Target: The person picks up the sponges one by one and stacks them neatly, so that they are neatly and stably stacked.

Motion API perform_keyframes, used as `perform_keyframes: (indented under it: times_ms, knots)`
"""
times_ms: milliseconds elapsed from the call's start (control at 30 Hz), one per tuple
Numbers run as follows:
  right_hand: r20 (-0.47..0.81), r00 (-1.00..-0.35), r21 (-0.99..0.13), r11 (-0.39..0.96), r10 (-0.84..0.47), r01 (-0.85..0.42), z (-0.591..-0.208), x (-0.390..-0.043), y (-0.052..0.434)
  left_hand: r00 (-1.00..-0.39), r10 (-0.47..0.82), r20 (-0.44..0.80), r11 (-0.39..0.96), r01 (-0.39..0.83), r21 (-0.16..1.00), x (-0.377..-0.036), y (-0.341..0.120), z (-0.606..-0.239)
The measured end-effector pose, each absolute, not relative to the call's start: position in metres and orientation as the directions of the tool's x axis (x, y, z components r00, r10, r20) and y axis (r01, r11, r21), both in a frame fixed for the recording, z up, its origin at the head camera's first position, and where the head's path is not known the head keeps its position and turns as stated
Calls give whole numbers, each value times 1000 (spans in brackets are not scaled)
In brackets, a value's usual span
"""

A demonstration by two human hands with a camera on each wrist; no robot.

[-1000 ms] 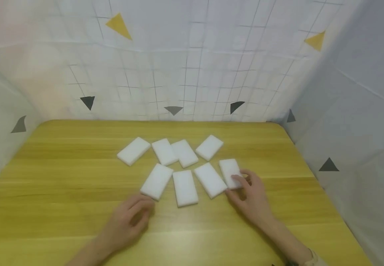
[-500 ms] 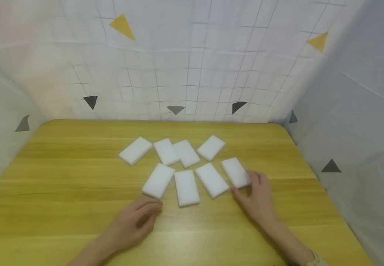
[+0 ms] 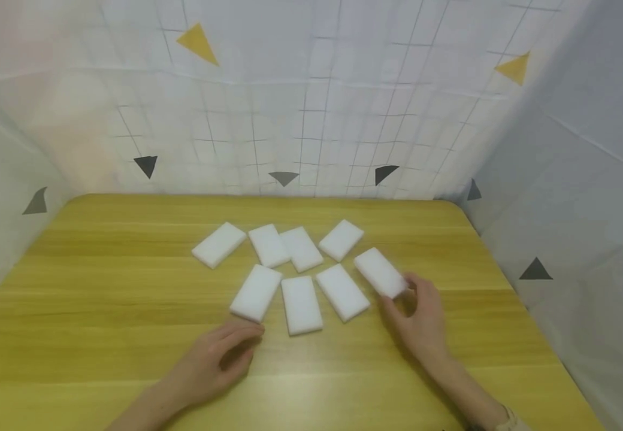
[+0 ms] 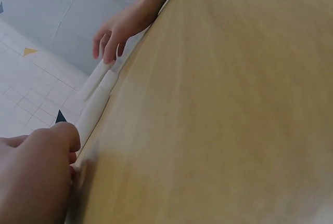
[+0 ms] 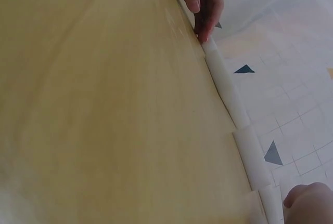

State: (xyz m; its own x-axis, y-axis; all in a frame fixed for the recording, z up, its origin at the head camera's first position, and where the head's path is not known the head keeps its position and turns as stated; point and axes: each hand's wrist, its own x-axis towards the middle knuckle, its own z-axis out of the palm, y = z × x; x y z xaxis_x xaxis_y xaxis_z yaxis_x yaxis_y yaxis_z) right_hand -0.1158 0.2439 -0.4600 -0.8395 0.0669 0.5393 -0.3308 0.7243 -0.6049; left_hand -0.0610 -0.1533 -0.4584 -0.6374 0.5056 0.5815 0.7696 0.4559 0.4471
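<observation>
Right hand (image 3: 422,317) pinches the rightmost white rectangular foam block (image 3: 380,273) with curled fingers; a slip could knock neighbouring blocks (image 3: 342,292). Left hand (image 3: 214,359) rests loosely curled on the yellow wooden worktop (image 3: 101,287).

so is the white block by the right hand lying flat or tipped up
Tipped up. The rightmost white foam block has its near end lifted off the table by the right hand, which pinches it; its neighbours lie flat.
</observation>
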Motion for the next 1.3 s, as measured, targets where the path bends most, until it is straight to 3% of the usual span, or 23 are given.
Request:
perform_keyframes:
  times_ms: [300, 533, 667, 833, 1100, 1300]
  knots:
    - [589, -808, -588, 680, -13, -439, -456, -115, 242, -699, 499, 512, 502, 715, 486, -59, -155, -459]
    - [590, -789, -595, 569, -169, -568, -452, -110, 236, -707, 496, 504, 500, 707, 500, -58, -155, -460]
    - [600, -753, -542, 555, -271, -631, -451, -102, 230, -708, 495, 503, 504, 706, 497, -58, -154, -459]
    - [610, -686, -481, 504, -396, -718, -450, -92, 222, -702, 490, 517, 508, 711, 486, -58, -153, -457]
    - [696, -488, -391, 293, -527, -873, -446, -83, 203, -700, 500, 510, 503, 714, 487, -60, -155, -459]
    - [647, -430, -354, 251, -630, -901, -452, -80, 202, -687, 507, 521, 512, 726, 459, -58, -156, -456]
